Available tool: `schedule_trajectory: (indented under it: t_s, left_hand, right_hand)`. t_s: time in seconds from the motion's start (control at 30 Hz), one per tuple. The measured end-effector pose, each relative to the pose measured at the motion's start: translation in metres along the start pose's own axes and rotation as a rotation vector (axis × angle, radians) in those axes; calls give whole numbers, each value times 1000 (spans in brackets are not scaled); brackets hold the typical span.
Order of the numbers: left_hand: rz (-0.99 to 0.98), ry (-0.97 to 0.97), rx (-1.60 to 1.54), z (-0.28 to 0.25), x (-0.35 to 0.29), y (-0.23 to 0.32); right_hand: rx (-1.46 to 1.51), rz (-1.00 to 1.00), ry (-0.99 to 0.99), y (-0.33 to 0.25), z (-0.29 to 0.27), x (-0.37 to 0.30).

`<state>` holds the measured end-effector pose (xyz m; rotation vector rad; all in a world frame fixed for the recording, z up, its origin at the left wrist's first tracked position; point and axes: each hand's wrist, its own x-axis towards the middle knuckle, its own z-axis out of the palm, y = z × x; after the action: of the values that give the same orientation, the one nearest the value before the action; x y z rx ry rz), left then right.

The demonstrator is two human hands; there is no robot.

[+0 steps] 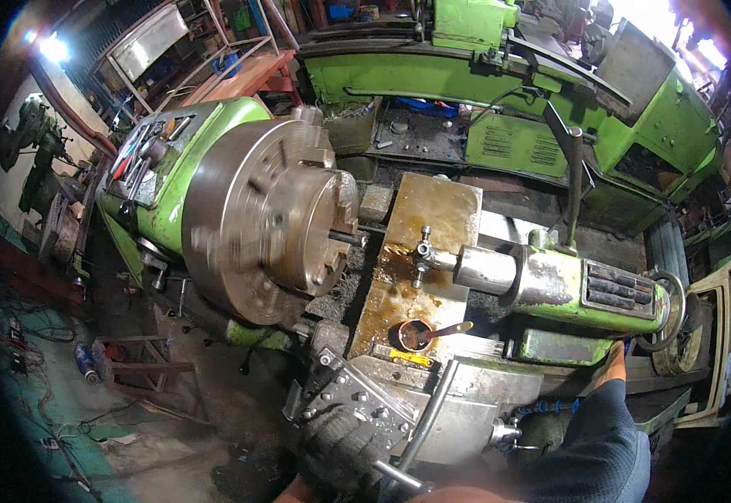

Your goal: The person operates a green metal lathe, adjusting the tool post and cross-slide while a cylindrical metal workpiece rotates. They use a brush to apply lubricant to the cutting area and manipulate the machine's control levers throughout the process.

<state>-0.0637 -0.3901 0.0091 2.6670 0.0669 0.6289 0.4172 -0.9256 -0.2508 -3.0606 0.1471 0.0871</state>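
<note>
At the lower edge, a strip of bare skin from my left hand or wrist (pixel 297 491) shows beside the lathe's tool post (pixel 353 390). A dark, ridged, rounded lump (pixel 342 444) on the tool post hides the rest, fingers included. My right arm, in a dark blue sleeve (pixel 604 436), reaches forward to the green tailstock (pixel 550 281). Only bare skin of the right hand or wrist (pixel 614 365) is visible below the tailstock, near its handwheel (pixel 671 310); the fingers are hidden. Motion blurs the big chuck (pixel 244 222), from which a short dark rod (pixel 347 238) sticks out toward a cross-shaped metal piece (pixel 423 256) at the tailstock's quill.
An oily metal plate (pixel 441 205) lies across the bed, bearing a round pot (pixel 414 335) with a brush (pixel 449 330) in it. Beside the pot is a yellow-handled tool (pixel 410 358). A long lever (pixel 432 407) rises near the tool post. Another green machine (pixel 399 80) stands behind.
</note>
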Motion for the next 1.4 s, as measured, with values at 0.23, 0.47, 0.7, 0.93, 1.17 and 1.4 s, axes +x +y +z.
schedule_trajectory:
  t_s: [0.23, 0.47, 0.7, 0.93, 1.17, 1.4]
  left_hand:
    - [12, 3, -30, -7, -1, 3]
    - [-25, 26, -47, -6, -7, 1]
    - [-5, 30, -80, -10, 1, 2]
    - [14, -6, -39, -13, 6, 4]
    - [35, 33, -12, -13, 6, 11]
    - [-4, -37, 35, -19, -1, 13]
  right_hand:
    - [5, 1, 10, -2, -2, -13]
    - [-13, -51, 10, -13, -3, -7]
    - [-10, -8, -9, -4, -6, -34]
    - [-20, -15, -15, -12, -4, -34]
    - [-4, -55, -12, -13, 3, -35]
    - [47, -84, 3, -22, 1, -18]
